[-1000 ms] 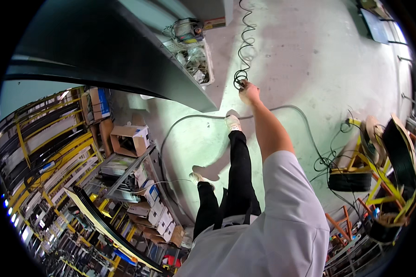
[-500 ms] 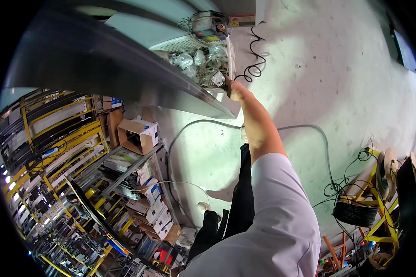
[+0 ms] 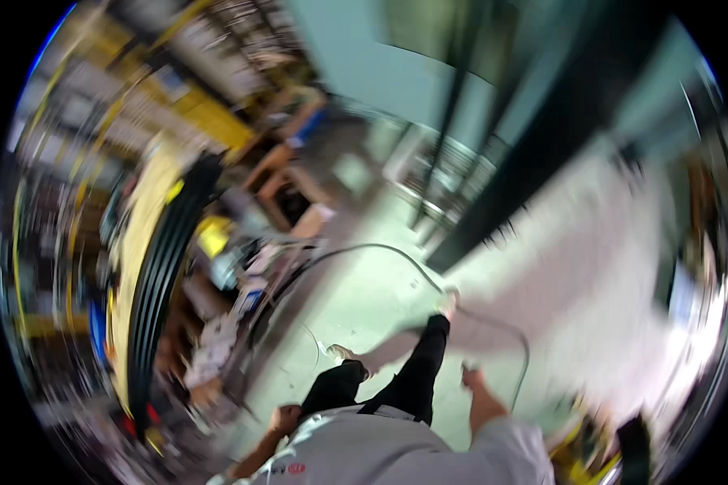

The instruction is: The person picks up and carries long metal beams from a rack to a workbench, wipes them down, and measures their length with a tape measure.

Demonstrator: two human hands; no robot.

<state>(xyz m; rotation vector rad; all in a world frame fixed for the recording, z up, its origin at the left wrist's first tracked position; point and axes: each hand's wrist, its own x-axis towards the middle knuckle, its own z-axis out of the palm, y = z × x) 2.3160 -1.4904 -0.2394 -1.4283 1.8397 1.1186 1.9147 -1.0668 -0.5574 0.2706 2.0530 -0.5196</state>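
Observation:
My right hand (image 3: 471,377) hangs low over the pale floor (image 3: 380,299), to the right of my legs in black trousers. Nothing can be made out in it, and motion smears its fingers. My left hand (image 3: 285,419) is beside my left thigh, also blurred, with no held thing showing. Ahead of my feet a dark hose (image 3: 384,246) curves across the floor and runs on past my right foot. Neither hand visibly touches an object other than perhaps my own clothing on the left.
A long dark bar (image 3: 534,153) slants in from the upper right, ending above the floor ahead. Left stand blurred shelves, an open cardboard box (image 3: 291,198) and a bundle of black strips (image 3: 166,283). Yellow-framed equipment (image 3: 586,449) is at lower right.
My right hand has left the corner of the white basket of plastic bags and dropped to my side. The view has swung round, and my left hand has come into sight.

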